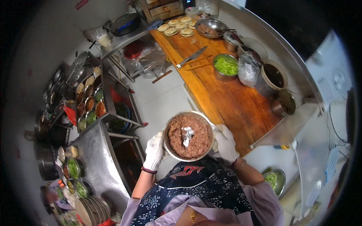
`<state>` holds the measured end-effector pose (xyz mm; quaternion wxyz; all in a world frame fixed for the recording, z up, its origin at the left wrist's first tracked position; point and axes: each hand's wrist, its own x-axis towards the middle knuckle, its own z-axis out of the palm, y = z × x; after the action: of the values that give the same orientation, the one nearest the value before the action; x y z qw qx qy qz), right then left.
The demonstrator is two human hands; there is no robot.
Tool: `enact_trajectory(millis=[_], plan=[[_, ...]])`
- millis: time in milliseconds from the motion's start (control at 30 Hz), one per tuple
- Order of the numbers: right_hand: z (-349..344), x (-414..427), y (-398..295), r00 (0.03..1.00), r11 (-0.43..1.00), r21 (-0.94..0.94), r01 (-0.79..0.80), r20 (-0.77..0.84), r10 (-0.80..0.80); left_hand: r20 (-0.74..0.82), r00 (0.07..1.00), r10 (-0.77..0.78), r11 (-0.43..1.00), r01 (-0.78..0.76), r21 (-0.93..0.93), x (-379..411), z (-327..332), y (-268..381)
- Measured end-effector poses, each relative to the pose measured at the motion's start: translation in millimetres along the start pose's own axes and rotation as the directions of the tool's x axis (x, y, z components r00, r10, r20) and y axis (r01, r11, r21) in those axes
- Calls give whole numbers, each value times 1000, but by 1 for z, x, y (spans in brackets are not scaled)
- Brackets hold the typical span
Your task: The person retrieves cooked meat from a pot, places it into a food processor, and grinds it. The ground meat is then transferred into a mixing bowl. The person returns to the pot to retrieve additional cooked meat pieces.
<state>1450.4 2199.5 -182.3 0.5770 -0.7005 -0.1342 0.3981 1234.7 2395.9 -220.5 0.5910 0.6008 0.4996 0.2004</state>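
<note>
Both of my hands wear white knitted gloves and hold a round metal pot [167, 147] by its two sides, in front of my apron. My left hand [154, 149] grips the left side, and my right hand [226, 142] is closed around the handle on the right. Minced meat [176, 141] fills much of the pot in a ring. At its middle a metal blade hub [187, 135] shows, smeared with something white. The pot is off the table, close to the near corner of the wooden worktop [240, 113].
On the worktop lie a knife [192, 57], several round flatbreads [181, 26], a metal bowl of meat [210, 28], a tub of chopped greens [226, 66] and a pot of dark liquid [273, 75]. Left stand a steel counter [96, 152] and condiment containers [90, 103]. Tiled floor [152, 93] lies between.
</note>
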Motion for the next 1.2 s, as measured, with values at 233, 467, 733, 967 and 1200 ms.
enact_trajectory(millis=[233, 467, 733, 967, 1200], plan=[[70, 217, -71, 982, 983, -44, 176, 69, -173, 5, 987, 159, 985, -158, -62, 203, -36, 49], [118, 432, -115, 976, 976, -202, 84, -179, -121, 152, 985, 76, 996, -67, -66, 446, -12, 129], [121, 595, -105, 876, 984, -172, -50, -481, -40, 391, 897, 204, 941, -290, 173, 694, 74, 138], [73, 628, -136, 858, 964, 177, -200, -443, 259, 492, 845, -209, 962, 86, 259, 776, 116, 163], [-81, 764, -117, 399, 902, -405, -152, -860, -319, 489, 868, 85, 893, -284, 350, 792, 102, 153]])
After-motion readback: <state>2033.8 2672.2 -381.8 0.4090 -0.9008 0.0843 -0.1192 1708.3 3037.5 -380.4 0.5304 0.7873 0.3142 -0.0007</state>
